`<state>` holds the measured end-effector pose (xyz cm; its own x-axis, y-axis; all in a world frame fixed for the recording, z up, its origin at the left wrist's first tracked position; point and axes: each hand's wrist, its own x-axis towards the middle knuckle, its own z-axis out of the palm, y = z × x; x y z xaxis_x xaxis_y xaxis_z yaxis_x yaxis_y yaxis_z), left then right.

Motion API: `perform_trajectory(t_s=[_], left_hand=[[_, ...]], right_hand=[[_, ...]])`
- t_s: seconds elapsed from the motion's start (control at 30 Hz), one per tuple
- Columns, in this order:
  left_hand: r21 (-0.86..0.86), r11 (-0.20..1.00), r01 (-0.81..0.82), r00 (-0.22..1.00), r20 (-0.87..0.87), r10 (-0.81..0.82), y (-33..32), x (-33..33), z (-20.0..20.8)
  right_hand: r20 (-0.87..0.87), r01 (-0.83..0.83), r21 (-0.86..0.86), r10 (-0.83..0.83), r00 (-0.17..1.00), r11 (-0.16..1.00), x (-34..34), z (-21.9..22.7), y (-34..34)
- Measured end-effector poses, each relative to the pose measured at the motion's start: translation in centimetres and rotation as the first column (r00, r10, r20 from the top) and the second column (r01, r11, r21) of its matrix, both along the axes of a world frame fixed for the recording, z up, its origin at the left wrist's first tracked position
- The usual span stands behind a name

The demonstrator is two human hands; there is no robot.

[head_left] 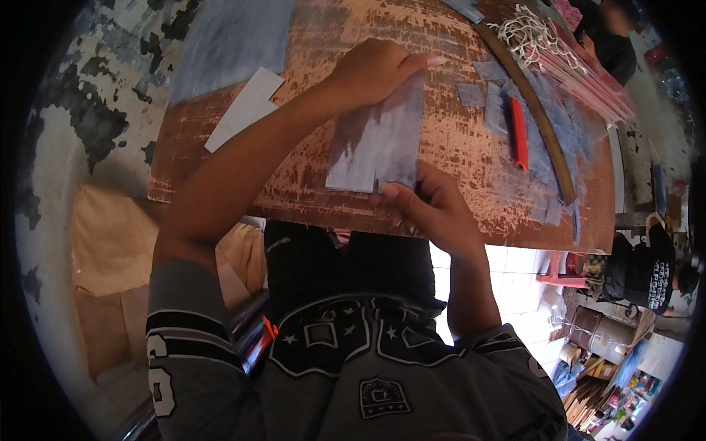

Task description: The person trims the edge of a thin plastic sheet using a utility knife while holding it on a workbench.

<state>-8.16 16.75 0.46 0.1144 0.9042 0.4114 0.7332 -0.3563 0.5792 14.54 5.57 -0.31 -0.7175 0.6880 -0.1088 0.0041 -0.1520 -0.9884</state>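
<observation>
A stack of thin grey plastic sheets point(375, 143) lies on the worn brown table in front of me, with a narrow slit near its near edge. My left hand point(371, 70) is closed at the far end of the sheets, the thumb stretched out to the right at the far right corner; its other fingers are mostly hidden. At the near right corner my right hand point(441, 209) pinches the sheets between thumb and fingers, close to the slit.
White card pieces point(243, 110) and a large grey sheet point(232, 48) lie left. To the right are grey offcuts point(544, 162), a red strip-like tool point(519, 136), a long brown strip point(540, 110) and pink strips with white cords point(533, 37). Two other people are at the right.
</observation>
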Motion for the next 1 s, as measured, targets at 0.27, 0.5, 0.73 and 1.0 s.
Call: perform_trajectory(t_s=[0.27, 0.5, 0.73, 1.0], left_hand=[[-0.113, 0.994, -0.014, 0.988, -0.152, -0.003, 1.4, -0.7, -1.6], [-0.040, 0.996, 0.075, 0.982, -0.169, -0.081, 1.6, 0.7, -3.4], [0.142, 0.983, 0.113, 0.944, -0.324, -0.062, 2.1, 0.0, -5.1], [0.208, 0.975, 0.077, 0.906, -0.422, 0.018, 1.5, 0.3, -5.1]], right_hand=[[0.181, -0.037, 0.284, -0.016, 0.983, 0.958, 4.5, 0.1, 2.4], [0.206, 0.179, 0.892, -0.725, 0.657, 0.416, 10.4, 1.6, 11.2], [0.378, -0.046, 0.905, -0.748, 0.545, 0.423, 10.2, 0.9, 14.6], [0.483, 0.094, 0.811, -0.753, 0.447, 0.577, 10.8, 2.5, 14.3]])
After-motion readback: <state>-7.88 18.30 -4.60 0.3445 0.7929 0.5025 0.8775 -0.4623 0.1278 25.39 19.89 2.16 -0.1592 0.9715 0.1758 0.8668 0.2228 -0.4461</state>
